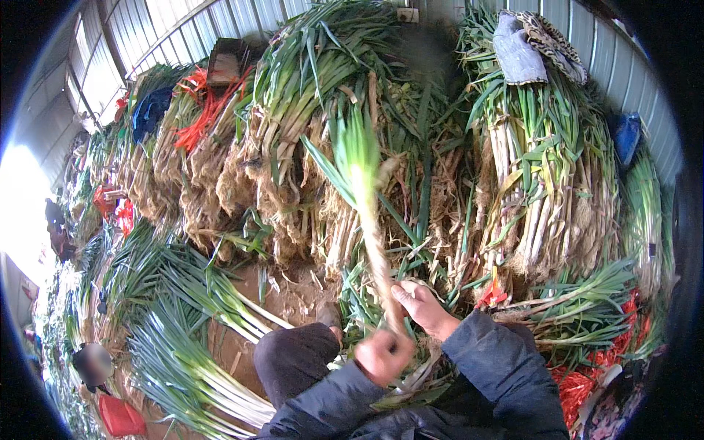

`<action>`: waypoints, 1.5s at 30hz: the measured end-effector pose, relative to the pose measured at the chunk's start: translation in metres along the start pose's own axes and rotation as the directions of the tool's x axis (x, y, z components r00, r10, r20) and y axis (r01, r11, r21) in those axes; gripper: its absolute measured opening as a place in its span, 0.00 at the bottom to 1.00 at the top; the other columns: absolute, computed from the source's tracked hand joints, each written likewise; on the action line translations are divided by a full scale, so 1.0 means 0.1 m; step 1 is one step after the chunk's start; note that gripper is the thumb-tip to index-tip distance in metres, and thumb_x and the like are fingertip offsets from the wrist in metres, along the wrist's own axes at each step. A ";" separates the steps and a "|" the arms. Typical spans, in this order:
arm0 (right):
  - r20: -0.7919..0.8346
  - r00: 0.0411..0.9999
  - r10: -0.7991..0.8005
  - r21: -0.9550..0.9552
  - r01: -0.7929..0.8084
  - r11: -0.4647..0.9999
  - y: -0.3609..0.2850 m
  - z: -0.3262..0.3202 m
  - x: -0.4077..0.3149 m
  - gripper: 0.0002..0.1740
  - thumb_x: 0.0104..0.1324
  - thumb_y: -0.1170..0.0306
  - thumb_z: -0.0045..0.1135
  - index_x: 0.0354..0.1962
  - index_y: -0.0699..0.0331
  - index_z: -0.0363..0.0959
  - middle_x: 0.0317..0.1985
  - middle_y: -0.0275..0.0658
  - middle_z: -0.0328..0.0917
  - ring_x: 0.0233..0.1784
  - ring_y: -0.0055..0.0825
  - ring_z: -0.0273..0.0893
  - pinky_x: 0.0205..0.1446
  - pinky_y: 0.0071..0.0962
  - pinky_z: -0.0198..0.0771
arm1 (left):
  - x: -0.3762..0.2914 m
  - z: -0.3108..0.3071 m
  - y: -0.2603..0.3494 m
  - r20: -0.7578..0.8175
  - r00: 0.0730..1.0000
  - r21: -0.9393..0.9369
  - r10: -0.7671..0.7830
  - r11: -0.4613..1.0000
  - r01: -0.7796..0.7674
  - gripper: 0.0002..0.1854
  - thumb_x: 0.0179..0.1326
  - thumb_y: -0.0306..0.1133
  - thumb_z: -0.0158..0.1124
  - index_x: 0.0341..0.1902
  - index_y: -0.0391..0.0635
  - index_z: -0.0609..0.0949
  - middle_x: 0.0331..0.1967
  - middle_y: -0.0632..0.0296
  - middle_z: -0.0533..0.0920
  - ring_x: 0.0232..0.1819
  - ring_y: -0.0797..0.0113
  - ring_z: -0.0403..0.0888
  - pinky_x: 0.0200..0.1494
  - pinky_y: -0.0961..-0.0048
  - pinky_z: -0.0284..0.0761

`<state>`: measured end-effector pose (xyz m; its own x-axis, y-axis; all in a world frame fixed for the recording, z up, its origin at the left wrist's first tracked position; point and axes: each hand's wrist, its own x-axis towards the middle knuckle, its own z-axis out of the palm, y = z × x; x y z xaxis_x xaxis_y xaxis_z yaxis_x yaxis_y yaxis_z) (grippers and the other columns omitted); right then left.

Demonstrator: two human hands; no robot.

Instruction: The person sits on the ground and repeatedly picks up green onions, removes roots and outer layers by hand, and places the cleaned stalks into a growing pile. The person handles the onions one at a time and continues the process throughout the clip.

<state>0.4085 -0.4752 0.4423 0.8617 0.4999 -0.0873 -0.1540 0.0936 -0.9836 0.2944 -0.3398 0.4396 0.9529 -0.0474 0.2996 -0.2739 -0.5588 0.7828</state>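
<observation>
A long green onion point(369, 220), blurred by motion, stands in front of me with its green leaves pointing away and its brownish lower stalk between my hands. My right hand point(426, 309) grips the lower stalk with thumb and fingers. My left hand point(385, 355), closed and blurred, is at the root end of the same onion. Peeled green onions with white stalks point(220, 385) lie in a pile to the left of my knee, and another peeled bunch point(231, 308) lies just beyond them. Loose leaves and peelings point(418, 385) lie between my legs.
Unpeeled onion bundles point(275, 126) are stacked along the metal wall point(599, 55), with more at the right point(550, 192). Gloves point(520, 49) lie on top. Red plastic strips point(575, 388) are at lower right. A person point(92, 366) is at far left near a red object point(121, 416).
</observation>
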 end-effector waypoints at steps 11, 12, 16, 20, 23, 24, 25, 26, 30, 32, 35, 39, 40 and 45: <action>-0.290 0.947 0.137 0.140 -0.100 0.985 0.09 0.08 -0.52 0.14 0.72 0.62 0.56 0.38 0.65 0.68 0.22 0.32 0.70 0.16 0.17 0.66 0.17 0.21 0.61 | -0.69 0.56 -0.01 0.446 0.868 -0.312 -0.219 0.871 0.380 0.26 0.61 0.54 0.69 0.35 0.37 0.85 0.28 0.50 0.83 0.31 0.61 0.81 0.37 0.62 0.76; -0.285 0.955 0.087 0.103 -0.060 0.993 0.16 0.06 -0.54 0.14 0.72 0.62 0.56 0.38 0.66 0.69 0.22 0.31 0.70 0.16 0.17 0.66 0.17 0.21 0.61 | -0.62 0.61 -0.20 0.427 0.878 -0.410 -0.215 0.820 0.400 0.25 0.64 0.52 0.66 0.40 0.36 0.84 0.28 0.54 0.83 0.32 0.65 0.80 0.37 0.66 0.76; -0.294 0.936 -0.196 -0.185 0.145 0.972 0.33 0.05 -0.67 0.13 0.71 0.65 0.58 0.40 0.70 0.72 0.25 0.33 0.75 0.25 0.18 0.71 0.29 0.23 0.68 | -0.03 0.40 -0.40 0.327 0.893 -0.777 -0.308 0.450 0.440 0.24 0.71 0.51 0.57 0.55 0.40 0.79 0.46 0.60 0.83 0.47 0.70 0.80 0.48 0.70 0.77; -0.239 0.904 -0.354 -0.420 0.232 0.877 0.23 0.19 -0.78 0.16 0.69 0.64 0.59 0.44 0.71 0.73 0.31 0.42 0.79 0.32 0.24 0.73 0.39 0.30 0.72 | 0.63 0.15 -0.30 0.276 0.929 -0.896 -0.246 0.283 0.341 0.26 0.72 0.52 0.54 0.59 0.41 0.76 0.48 0.62 0.83 0.47 0.67 0.81 0.52 0.67 0.76; -0.253 0.923 -0.290 -0.368 0.185 0.911 0.26 0.24 -0.84 0.18 0.68 0.64 0.60 0.46 0.71 0.73 0.30 0.45 0.79 0.31 0.25 0.74 0.38 0.31 0.72 | 1.01 -0.05 0.12 0.219 0.954 -0.964 -0.207 0.107 0.244 0.18 0.71 0.40 0.59 0.58 0.41 0.76 0.47 0.64 0.83 0.45 0.71 0.81 0.49 0.71 0.76; -0.263 0.932 -0.249 -0.327 0.156 0.932 0.30 0.27 -0.86 0.18 0.68 0.64 0.60 0.46 0.71 0.73 0.30 0.45 0.79 0.31 0.26 0.74 0.38 0.31 0.72 | 1.10 -0.09 0.16 0.200 0.954 -0.968 -0.222 0.105 0.228 0.18 0.69 0.36 0.61 0.58 0.42 0.75 0.47 0.64 0.83 0.45 0.70 0.82 0.49 0.72 0.76; -0.256 0.926 -0.276 -0.336 0.183 0.924 0.35 0.26 -0.88 0.17 0.68 0.65 0.59 0.46 0.70 0.72 0.28 0.41 0.77 0.28 0.23 0.72 0.35 0.29 0.71 | 1.15 -0.14 0.36 0.174 0.961 -0.974 -0.213 0.108 0.200 0.18 0.66 0.34 0.64 0.57 0.42 0.75 0.47 0.63 0.83 0.45 0.69 0.82 0.49 0.72 0.76; -0.248 0.920 -0.304 -0.345 0.210 0.915 0.43 0.24 -0.89 0.15 0.69 0.66 0.58 0.46 0.70 0.72 0.26 0.36 0.75 0.26 0.20 0.70 0.32 0.27 0.69 | 1.22 -0.11 0.39 0.148 0.961 -0.978 -0.234 0.109 0.177 0.19 0.65 0.33 0.66 0.57 0.42 0.75 0.46 0.63 0.83 0.44 0.69 0.82 0.48 0.71 0.77; -0.203 0.821 -0.533 -0.518 0.371 0.770 0.35 0.24 -0.91 0.14 0.69 0.67 0.58 0.46 0.69 0.70 0.23 0.31 0.73 0.21 0.15 0.67 0.26 0.23 0.67 | 1.28 -0.14 0.44 0.122 0.958 -0.978 -0.261 0.133 0.161 0.21 0.60 0.27 0.70 0.57 0.42 0.75 0.46 0.62 0.83 0.44 0.68 0.82 0.48 0.68 0.78; -0.197 0.905 -0.378 -0.412 0.273 0.869 0.34 0.21 -0.93 0.14 0.69 0.67 0.59 0.45 0.70 0.71 0.23 0.32 0.74 0.23 0.16 0.70 0.28 0.24 0.68 | 1.28 -0.16 0.49 0.052 0.966 -0.982 -0.255 0.163 0.096 0.22 0.60 0.26 0.70 0.57 0.41 0.75 0.46 0.62 0.83 0.45 0.67 0.82 0.49 0.68 0.78; -0.126 0.943 -0.308 -0.452 0.222 0.864 0.39 0.02 -0.93 0.15 0.66 0.66 0.63 0.42 0.70 0.73 0.25 0.40 0.76 0.27 0.21 0.74 0.31 0.27 0.71 | 1.29 -0.17 0.58 0.025 0.979 -0.984 -0.200 0.168 0.060 0.22 0.59 0.25 0.71 0.56 0.41 0.77 0.47 0.61 0.84 0.45 0.68 0.83 0.51 0.68 0.78; -0.052 0.938 -0.344 -0.589 0.249 0.768 0.27 -0.18 -0.93 0.19 0.62 0.63 0.67 0.44 0.69 0.76 0.34 0.49 0.80 0.37 0.28 0.79 0.43 0.33 0.74 | 1.23 -0.15 0.50 0.036 0.990 -0.961 -0.133 0.267 0.071 0.21 0.57 0.22 0.72 0.54 0.40 0.79 0.45 0.61 0.86 0.44 0.69 0.83 0.52 0.70 0.78; -0.101 0.933 -0.346 -0.515 0.249 0.820 0.24 -0.22 -0.93 0.19 0.62 0.64 0.67 0.45 0.69 0.76 0.36 0.47 0.81 0.39 0.27 0.79 0.44 0.32 0.75 | 1.20 -0.14 0.50 0.048 0.991 -0.945 -0.124 0.315 0.086 0.20 0.57 0.22 0.72 0.53 0.39 0.79 0.45 0.61 0.86 0.44 0.70 0.83 0.52 0.71 0.77; -0.255 0.902 -0.350 -0.237 0.293 0.926 -0.31 -0.34 -0.98 0.19 0.69 0.68 0.61 0.51 0.73 0.72 0.45 0.41 0.80 0.49 0.25 0.77 0.57 0.27 0.71 | 1.04 0.01 0.51 0.144 0.989 -0.884 -0.037 0.444 0.146 0.21 0.56 0.23 0.74 0.54 0.37 0.80 0.45 0.61 0.85 0.45 0.70 0.83 0.51 0.71 0.78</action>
<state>0.3454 -0.5565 0.4754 0.9538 0.1986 0.2253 0.2241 0.0289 -0.9741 0.3795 -0.3745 0.5101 0.9713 -0.1453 0.1884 -0.0981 0.4770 0.8734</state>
